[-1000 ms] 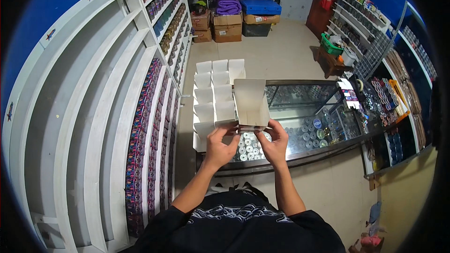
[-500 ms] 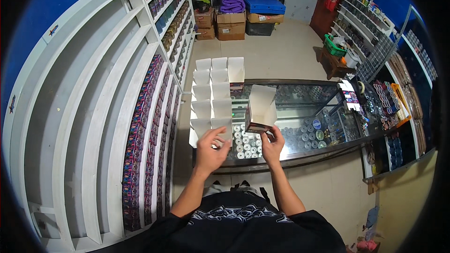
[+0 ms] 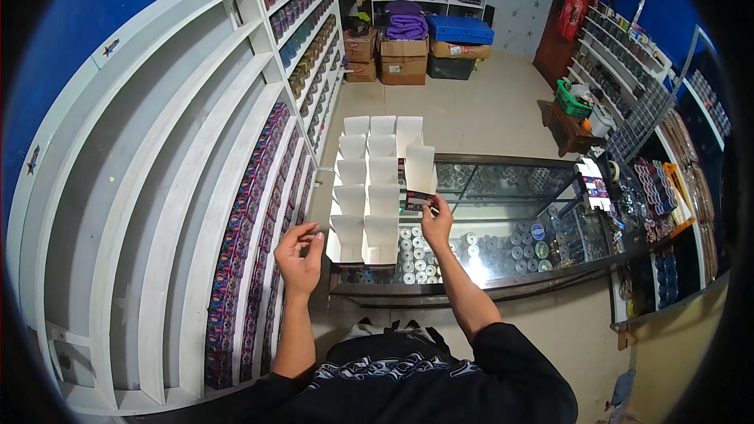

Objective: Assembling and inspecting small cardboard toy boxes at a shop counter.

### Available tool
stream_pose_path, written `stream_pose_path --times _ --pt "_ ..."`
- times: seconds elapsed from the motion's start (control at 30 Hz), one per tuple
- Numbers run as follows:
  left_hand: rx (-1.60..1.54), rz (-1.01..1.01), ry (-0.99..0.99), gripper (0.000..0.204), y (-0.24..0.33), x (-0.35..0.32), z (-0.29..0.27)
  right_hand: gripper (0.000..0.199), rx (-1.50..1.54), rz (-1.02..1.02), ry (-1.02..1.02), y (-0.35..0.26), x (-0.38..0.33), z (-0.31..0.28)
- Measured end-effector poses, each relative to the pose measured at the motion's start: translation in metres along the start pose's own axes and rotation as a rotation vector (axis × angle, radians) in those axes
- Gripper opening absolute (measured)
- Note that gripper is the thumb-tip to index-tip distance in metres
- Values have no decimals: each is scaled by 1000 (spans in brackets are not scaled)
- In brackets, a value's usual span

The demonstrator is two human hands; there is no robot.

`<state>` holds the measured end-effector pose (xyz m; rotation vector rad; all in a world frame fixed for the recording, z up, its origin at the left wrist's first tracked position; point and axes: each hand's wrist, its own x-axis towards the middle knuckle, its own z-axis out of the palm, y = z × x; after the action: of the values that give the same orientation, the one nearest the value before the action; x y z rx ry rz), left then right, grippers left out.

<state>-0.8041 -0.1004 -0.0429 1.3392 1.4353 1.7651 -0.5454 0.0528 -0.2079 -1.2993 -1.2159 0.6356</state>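
My right hand (image 3: 437, 220) grips the lower near side of a small open carton (image 3: 420, 170), white inside with a dark printed outside. Its tall flap stands up, and it is beside the rows of white open cartons (image 3: 380, 202) on the glass display counter (image 3: 503, 273). Those cartons stand upright in two close columns, flaps raised, with one more at the far end of a third column. My left hand (image 3: 300, 257) hangs left of the nearest cartons with its fingers loosely curled and apart, holding nothing.
Under the glass lie several round spools (image 3: 420, 255). A tall white shelf unit (image 3: 169, 188) runs along the left, with stacked patterned boxes (image 3: 243, 251) on its lower shelves. Flattened printed cartons (image 3: 593, 184) rest at the counter's right end. Cardboard boxes (image 3: 403, 63) stand on the floor beyond.
My right hand has carried the carton away from me toward the far carton in the third column. My left hand has drawn back leftward from the rows. The view has shifted slightly.
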Motion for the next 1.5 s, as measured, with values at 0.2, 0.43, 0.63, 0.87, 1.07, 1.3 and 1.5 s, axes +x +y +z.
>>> stream_pose_path --times 0.2,0.43,0.63,0.87,1.07,1.3,1.5 --pt "20 -3 9 18 -5 7 0 43 -83 3 -55 6 8 9" --pt "-12 -29 26 16 -14 17 -1 46 -199 -47 -83 -3 18 18" --pt "3 -31 31 16 -15 25 -1 44 -233 -24 -95 2 29 21" --pt "9 -42 51 15 -20 32 -3 42 -263 -22 -92 7 35 28" --pt "-29 -75 61 15 -29 35 0 45 -226 -17 -109 8 40 27" --pt "-19 -79 62 15 -35 38 2 65 -203 132 -176 0 45 26" --pt "-30 -75 72 15 -42 39 2 92 -304 -102 -165 6 63 30"
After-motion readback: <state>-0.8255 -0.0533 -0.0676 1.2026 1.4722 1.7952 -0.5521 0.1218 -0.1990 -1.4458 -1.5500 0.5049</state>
